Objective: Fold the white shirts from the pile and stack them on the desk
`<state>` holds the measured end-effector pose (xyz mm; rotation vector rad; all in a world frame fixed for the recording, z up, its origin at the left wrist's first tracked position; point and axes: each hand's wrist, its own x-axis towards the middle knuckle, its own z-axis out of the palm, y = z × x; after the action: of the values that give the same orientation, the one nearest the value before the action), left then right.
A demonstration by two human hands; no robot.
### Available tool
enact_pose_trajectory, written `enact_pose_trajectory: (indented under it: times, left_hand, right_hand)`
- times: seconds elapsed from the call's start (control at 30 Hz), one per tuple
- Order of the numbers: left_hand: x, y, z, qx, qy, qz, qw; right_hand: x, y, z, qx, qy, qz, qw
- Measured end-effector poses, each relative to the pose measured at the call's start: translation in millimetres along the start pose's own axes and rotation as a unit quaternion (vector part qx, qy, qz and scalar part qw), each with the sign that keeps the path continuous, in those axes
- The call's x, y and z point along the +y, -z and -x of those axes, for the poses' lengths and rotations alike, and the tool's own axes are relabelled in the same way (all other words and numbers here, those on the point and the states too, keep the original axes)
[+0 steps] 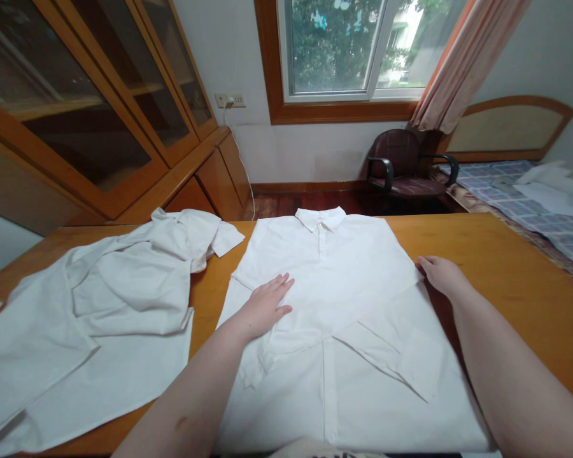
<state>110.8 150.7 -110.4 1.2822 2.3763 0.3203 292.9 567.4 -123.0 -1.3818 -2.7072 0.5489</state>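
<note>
Here I am at the tabletop (pixel 506 267), the white shirt (pixel 339 273) laid out right in front of me, collar at the far end, a sleeve (pixel 396 353) folded across its front. My left hand (pixel 268 306) lies flat on the cloth, fingers slightly spread. Over on the other side, my right hand (pixel 442 275) pinches the shirt's edge between thumb and fingers! Just left of it, a second white garment (pixel 134 286) sprawls rumpled.

Up beyond that stands the glass-fronted cabinet (pixel 128 189), doors shut; a shelf (pixel 69 109) shows through the pane, but anything on it is too dim to make out. Below, the wooden cupboard (pixel 232 164) is closed too, its inside hidden. Far right, the bed (pixel 501 172) carries a heap of white cloth (pixel 561 189).
</note>
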Motion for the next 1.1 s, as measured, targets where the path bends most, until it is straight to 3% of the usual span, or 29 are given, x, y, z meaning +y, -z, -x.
enact_pose_trajectory:
  times: [0.3,0.47,0.53,0.63,0.7,0.83,0.93,1.1]
  left_hand:
    - [2.2,1.2,-0.6,-0.004,0.002,-0.008,1.000]
    - [1.4,0.0,-1.9,-0.007,0.004,-0.019,1.000]
    - [1.6,-0.1,-1.9,-0.008,0.003,-0.018,1.000]
    - [2.3,0.1,-1.8,-0.009,0.004,-0.018,1.000]
    - [2.6,0.1,-1.7,-0.007,0.005,-0.018,1.000]
    - [2.2,0.0,-1.0,-0.008,0.004,-0.015,1.000]
    - [2.0,0.0,-0.6,-0.009,0.003,-0.011,1.000]
    - [2.1,-0.5,-1.2,-0.007,0.001,-0.016,1.000]
  right_hand:
    - [4.3,5.8,4.0,-0.060,0.018,-0.018,0.998]
    - [19.3,16.5,0.2,-0.057,0.002,-0.003,0.998]
    - [28.3,21.4,0.3,-0.080,0.025,-0.033,0.996]
    - [36.4,24.9,3.8,-0.165,0.103,-0.108,0.975]
    - [35.0,23.8,8.8,-0.189,0.126,-0.106,0.968]
    - [17.0,14.1,24.9,-0.094,0.104,0.046,0.989]
    - [1.2,5.2,38.4,-0.012,0.070,0.165,0.984]
    - [-11.1,0.0,48.2,0.015,0.056,0.221,0.973]
